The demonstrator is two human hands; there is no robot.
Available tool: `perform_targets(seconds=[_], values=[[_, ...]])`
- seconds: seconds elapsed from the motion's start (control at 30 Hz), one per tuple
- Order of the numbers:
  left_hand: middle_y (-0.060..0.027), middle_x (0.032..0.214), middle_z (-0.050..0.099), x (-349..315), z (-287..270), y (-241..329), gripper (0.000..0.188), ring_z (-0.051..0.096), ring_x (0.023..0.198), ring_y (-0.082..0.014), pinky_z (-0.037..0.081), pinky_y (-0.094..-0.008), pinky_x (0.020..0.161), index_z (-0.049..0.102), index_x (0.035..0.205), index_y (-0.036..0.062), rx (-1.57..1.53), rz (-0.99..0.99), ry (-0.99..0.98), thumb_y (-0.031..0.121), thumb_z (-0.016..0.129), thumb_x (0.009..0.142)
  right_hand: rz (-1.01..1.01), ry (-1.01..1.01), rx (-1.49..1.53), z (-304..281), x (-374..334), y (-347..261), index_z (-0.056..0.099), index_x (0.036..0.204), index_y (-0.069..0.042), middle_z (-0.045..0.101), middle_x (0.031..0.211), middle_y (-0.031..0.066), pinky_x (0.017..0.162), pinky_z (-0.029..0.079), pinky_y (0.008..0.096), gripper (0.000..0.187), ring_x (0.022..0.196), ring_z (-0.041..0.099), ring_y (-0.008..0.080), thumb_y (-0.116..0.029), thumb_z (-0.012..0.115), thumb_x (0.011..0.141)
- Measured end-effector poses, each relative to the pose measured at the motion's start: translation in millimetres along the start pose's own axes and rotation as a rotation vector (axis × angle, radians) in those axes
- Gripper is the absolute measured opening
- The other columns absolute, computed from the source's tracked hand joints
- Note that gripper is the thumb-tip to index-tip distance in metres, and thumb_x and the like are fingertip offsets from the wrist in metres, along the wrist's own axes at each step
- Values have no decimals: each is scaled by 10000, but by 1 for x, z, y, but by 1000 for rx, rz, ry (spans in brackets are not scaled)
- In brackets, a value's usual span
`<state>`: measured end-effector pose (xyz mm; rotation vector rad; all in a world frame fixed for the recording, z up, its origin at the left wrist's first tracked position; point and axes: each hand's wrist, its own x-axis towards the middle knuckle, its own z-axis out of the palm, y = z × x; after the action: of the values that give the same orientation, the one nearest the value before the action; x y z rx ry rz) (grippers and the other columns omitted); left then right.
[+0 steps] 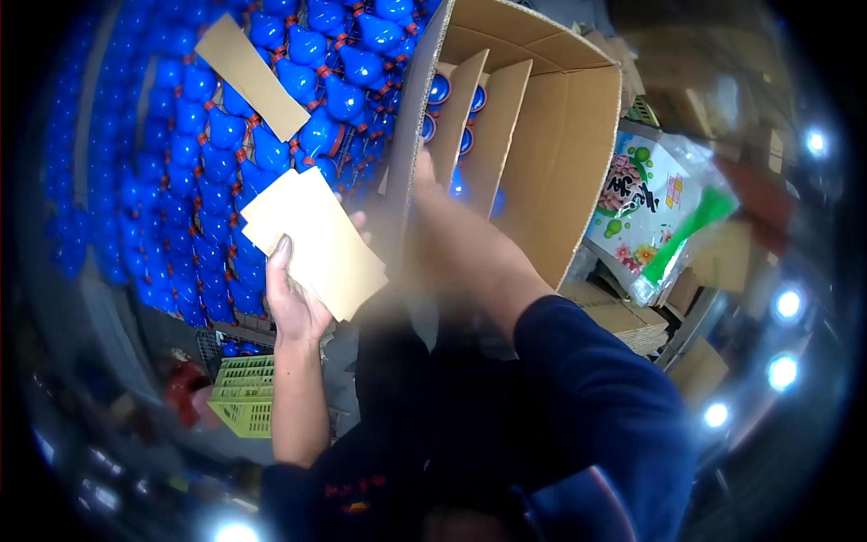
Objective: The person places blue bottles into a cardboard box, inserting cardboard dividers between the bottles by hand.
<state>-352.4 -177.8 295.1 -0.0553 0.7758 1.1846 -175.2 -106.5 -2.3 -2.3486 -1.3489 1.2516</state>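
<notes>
Stack of tan card pieces (316,239) is in the left hand (300,307), thumb across the top face, other fingers mostly hidden behind. Pieces are slightly fanned, edges not aligned. Right hand (424,170) is inside the open cardboard carton (573,135), right of the left hand and farther forward. Most of it is hidden by the carton's near wall and blur, so can't tell if its fingers are spread or gripping anything.

Upright cardboard dividers (508,135) stand in the carton, just right of the right hand. Blue round-ended items (439,88) sit between them, ahead of that hand.

Beyond and left of the left hand: rows of glossy blue bulb-shaped pieces (307,45) with red bands. One loose cardboard strip (253,77) lies on top of them, forward of the left hand.

Yellow-green crate (244,397) is below left of the left hand. Printed plastic bag (668,194) lies right of both hands, beyond the carton.
</notes>
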Motion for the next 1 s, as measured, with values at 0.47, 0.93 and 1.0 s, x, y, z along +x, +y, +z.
perform_targets(seconds=[0.47, 0.93, 1.0], values=[[-147, 1173, 626, 42, 31, -21, 349, 650, 1028, -244, 546, -355, 860, 521, 1253, -34, 500, 253, 185, 146, 568, 957, -209, 289, 532, -219, -133, -61, 466, 1162, 29, 663, 1004, 182, 789, 545, 342, 281, 934, 669, 250, 0, 563, 900], [-130, 1141, 637, 33, 18, -56, 342, 644, 1003, -219, 532, -326, 857, 536, 1228, -49, 472, 233, 107, 91, 598, 923, -250, -260, 599, -232, -164, -78, 599, 1108, 20, 659, 978, 102, 814, 481, 248, 332, 886, 627, 147, -262, 616, 933], [-133, 1140, 641, 32, 25, -50, 333, 651, 986, -224, 538, -330, 853, 537, 1230, -53, 471, 217, 44, 121, 573, 947, -241, -183, 409, -263, -191, -84, 606, 1060, 11, 659, 887, 38, 775, 469, 209, 297, 812, 605, 85, -135, 743, 840]])
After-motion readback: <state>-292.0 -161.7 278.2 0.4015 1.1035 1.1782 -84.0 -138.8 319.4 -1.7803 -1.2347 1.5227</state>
